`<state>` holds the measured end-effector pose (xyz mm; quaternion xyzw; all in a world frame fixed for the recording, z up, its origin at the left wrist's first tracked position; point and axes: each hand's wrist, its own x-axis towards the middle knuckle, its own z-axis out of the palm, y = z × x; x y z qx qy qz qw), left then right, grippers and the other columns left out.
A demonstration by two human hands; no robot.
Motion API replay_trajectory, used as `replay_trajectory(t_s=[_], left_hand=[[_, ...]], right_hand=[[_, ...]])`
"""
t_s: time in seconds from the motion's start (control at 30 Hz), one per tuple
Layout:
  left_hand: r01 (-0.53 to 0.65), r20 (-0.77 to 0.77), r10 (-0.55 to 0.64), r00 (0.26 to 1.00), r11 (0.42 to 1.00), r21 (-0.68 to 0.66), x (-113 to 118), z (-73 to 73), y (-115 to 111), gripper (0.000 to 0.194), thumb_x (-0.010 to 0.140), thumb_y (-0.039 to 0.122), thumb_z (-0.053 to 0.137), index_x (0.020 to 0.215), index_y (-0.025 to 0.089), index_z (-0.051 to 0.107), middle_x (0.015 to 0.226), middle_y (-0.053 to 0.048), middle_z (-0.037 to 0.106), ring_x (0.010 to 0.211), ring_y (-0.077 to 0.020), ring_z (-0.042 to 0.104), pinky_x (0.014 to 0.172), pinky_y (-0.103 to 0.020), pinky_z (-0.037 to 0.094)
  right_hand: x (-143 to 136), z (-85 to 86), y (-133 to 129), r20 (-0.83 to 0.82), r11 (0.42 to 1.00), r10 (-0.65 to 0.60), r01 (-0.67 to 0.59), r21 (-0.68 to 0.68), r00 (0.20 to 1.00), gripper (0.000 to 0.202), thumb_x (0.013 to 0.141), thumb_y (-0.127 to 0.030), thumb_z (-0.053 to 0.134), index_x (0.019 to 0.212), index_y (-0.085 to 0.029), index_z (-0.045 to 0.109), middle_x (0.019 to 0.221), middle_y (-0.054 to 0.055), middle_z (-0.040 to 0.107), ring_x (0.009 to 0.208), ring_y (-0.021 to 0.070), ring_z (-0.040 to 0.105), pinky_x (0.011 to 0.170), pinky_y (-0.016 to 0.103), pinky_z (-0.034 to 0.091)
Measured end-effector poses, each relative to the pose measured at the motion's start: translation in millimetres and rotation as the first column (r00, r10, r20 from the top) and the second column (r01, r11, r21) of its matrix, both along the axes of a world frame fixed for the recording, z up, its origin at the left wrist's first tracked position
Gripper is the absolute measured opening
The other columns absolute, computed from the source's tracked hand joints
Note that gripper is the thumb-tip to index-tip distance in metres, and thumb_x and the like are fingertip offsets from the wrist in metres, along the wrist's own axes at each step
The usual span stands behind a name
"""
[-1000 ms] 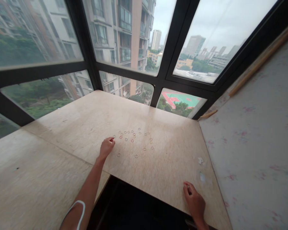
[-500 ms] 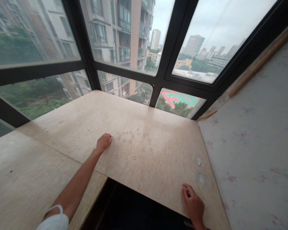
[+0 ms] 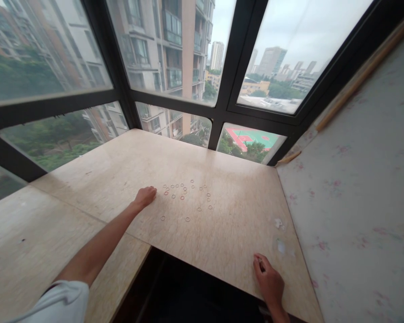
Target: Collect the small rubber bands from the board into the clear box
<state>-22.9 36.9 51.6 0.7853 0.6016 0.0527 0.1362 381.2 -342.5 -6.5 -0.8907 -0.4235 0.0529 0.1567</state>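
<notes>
Several small thin rings (image 3: 187, 219) lie scattered over the middle of the pale counter (image 3: 235, 215); two of them look red (image 3: 182, 198). Just left of the group, my left hand (image 3: 146, 196) is closed low over the surface, fingers bent together. Whatever it may hold is hidden under the fingers. My right hand (image 3: 268, 276) is near the counter's front edge at the right, thumb and fingers curled together. Something small and pale seems to show between its fingers, too small to name.
A crumpled clear plastic piece (image 3: 278, 223) and a clear packet (image 3: 281, 246) lie at the right by the papered wall (image 3: 350, 224). Dark window frames (image 3: 218, 112) border the counter's back. A dark gap opens below its front edge. A small dark speck lies far left.
A ring that was at my left hand's fingertips no longer shows there. The left sleeve and forearm now show further left and more of the sleeve is in view. The view has shifted slightly.
</notes>
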Motion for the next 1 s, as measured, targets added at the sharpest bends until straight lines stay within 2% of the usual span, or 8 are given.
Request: replay_trajectory(t_s=[0.17, 0.37, 0.4, 0.5, 0.53, 0.6, 0.8, 1.0], left_hand=[[-0.112, 0.198, 0.112, 0.974, 0.994, -0.010, -1, 3.5, -13, 0.016, 0.070, 0.028, 0.054, 0.063, 0.018, 0.065, 0.074, -0.008, 0.068, 0.077, -0.0225, 0.063, 0.068, -0.029, 0.045], [-0.237, 0.502, 0.235, 0.832, 0.970, -0.061, 21, -3.4, -72, 0.044, 0.077, 0.044, 0.044, 0.092, 0.012, 0.069, 0.078, -0.007, 0.070, 0.057, -0.0140, 0.060, 0.053, -0.024, 0.047], [-0.256, 0.571, 0.259, 0.779, 0.963, -0.088, 29, -3.8, -83, 0.044, 0.076, 0.045, 0.045, 0.092, 0.011, 0.069, 0.078, -0.007, 0.070, 0.055, -0.0128, 0.058, 0.052, -0.023, 0.047], [-0.286, 0.792, 0.353, 0.498, 0.929, -0.234, 58, 0.5, -115, 0.038, 0.068, 0.044, 0.058, 0.084, 0.011, 0.070, 0.071, -0.006, 0.068, 0.050, -0.0101, 0.053, 0.047, -0.021, 0.043], [-0.272, 0.827, 0.357, 0.434, 0.927, -0.257, 70, 3.7, -124, 0.036, 0.067, 0.042, 0.060, 0.083, 0.012, 0.070, 0.070, -0.005, 0.068, 0.050, -0.0095, 0.052, 0.047, -0.021, 0.042], [-0.230, 0.863, 0.336, 0.379, 0.937, -0.264, 95, 11.4, -140, 0.031, 0.067, 0.039, 0.062, 0.081, 0.012, 0.071, 0.068, -0.004, 0.067, 0.050, -0.0088, 0.050, 0.047, -0.020, 0.041], [-0.012, 0.846, 0.237, 0.478, 0.964, -0.264, 178, 29.6, -184, 0.024, 0.068, 0.038, 0.065, 0.072, 0.015, 0.072, 0.062, -0.003, 0.066, 0.052, -0.0105, 0.052, 0.050, -0.022, 0.042], [0.206, 0.851, 0.134, 0.508, 0.940, -0.271, 253, 26.5, -222, 0.024, 0.070, 0.038, 0.065, 0.074, 0.016, 0.072, 0.068, -0.005, 0.069, 0.060, -0.0139, 0.059, 0.052, -0.022, 0.044]], right_hand=[[-1, 3.2, 1, -0.043, 0.999, 0.009, -0.007, 0.034, 0.999, 0.047, 0.085, -0.049, 0.033, 0.100, -0.024, 0.071, 0.083, 0.006, 0.074, 0.073, 0.0255, 0.068, 0.061, 0.030, 0.043], [0, 2.2, 0, -0.057, 0.998, 0.008, -0.004, 0.060, 0.998, 0.045, 0.085, -0.048, 0.035, 0.099, -0.025, 0.071, 0.083, 0.005, 0.074, 0.073, 0.0238, 0.068, 0.061, 0.028, 0.044], [0, 2.4, 0, -0.061, 0.998, 0.011, -0.007, 0.065, 0.998, 0.045, 0.085, -0.048, 0.035, 0.099, -0.025, 0.071, 0.083, 0.005, 0.074, 0.073, 0.0239, 0.068, 0.061, 0.028, 0.044], [0, 3.3, 0, -0.083, 0.996, 0.027, -0.019, 0.089, 0.996, 0.046, 0.085, -0.047, 0.034, 0.099, -0.023, 0.071, 0.083, 0.006, 0.074, 0.073, 0.0245, 0.069, 0.062, 0.029, 0.044], [0, 3.6, 0, -0.095, 0.994, 0.033, -0.023, 0.102, 0.995, 0.046, 0.085, -0.047, 0.034, 0.099, -0.023, 0.071, 0.083, 0.007, 0.074, 0.073, 0.0245, 0.069, 0.062, 0.029, 0.045], [1, 4.1, 0, -0.122, 0.991, 0.048, -0.032, 0.133, 0.991, 0.046, 0.086, -0.048, 0.035, 0.099, -0.022, 0.071, 0.082, 0.007, 0.074, 0.074, 0.0239, 0.069, 0.064, 0.029, 0.045], [1, 6.2, -2, -0.208, 0.975, 0.093, -0.047, 0.218, 0.974, 0.043, 0.087, -0.043, 0.036, 0.099, -0.021, 0.070, 0.087, 0.006, 0.074, 0.078, 0.0220, 0.069, 0.069, 0.028, 0.047], [2, 10.0, -5, -0.257, 0.952, 0.150, -0.069, 0.298, 0.955, 0.036, 0.089, -0.037, 0.039, 0.097, -0.020, 0.070, 0.084, 0.005, 0.074, 0.075, 0.0188, 0.068, 0.069, 0.025, 0.046]])
